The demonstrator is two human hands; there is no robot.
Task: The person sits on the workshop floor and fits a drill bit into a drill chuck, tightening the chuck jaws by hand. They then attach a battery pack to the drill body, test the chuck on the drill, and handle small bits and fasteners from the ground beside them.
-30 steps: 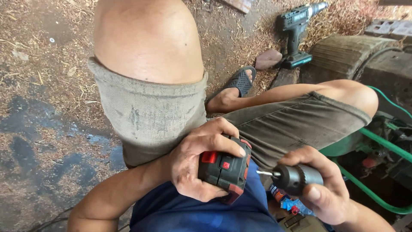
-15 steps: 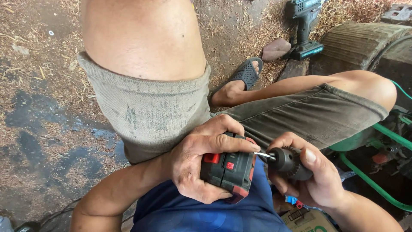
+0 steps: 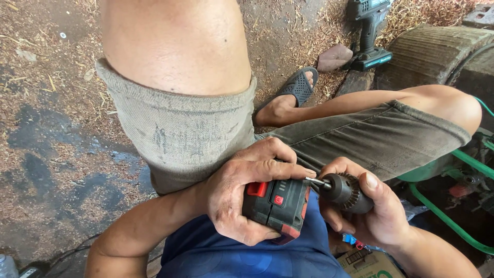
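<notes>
My left hand (image 3: 247, 190) grips a black and red cordless tool body (image 3: 275, 208) in my lap, fingers wrapped over its top. My right hand (image 3: 368, 208) holds a dark metal drill chuck (image 3: 343, 191) with a thin steel shaft (image 3: 315, 181) that points left and meets the tool's end beside my left index finger. Both hands sit between my bent knees, above my blue shirt. Whether the shaft is seated in the tool is hidden by my fingers.
A teal cordless drill (image 3: 369, 31) stands on the ground at the top right beside a flat stone (image 3: 334, 55). My foot wears a dark sandal (image 3: 298, 85). Green tubing (image 3: 453, 224) and a ribbed grey motor housing (image 3: 437, 51) lie right. Sawdust covers the stained floor (image 3: 56, 144).
My right hand has brought the chuck leftward until its shaft reaches the tool in my left hand. The view has shifted down slightly.
</notes>
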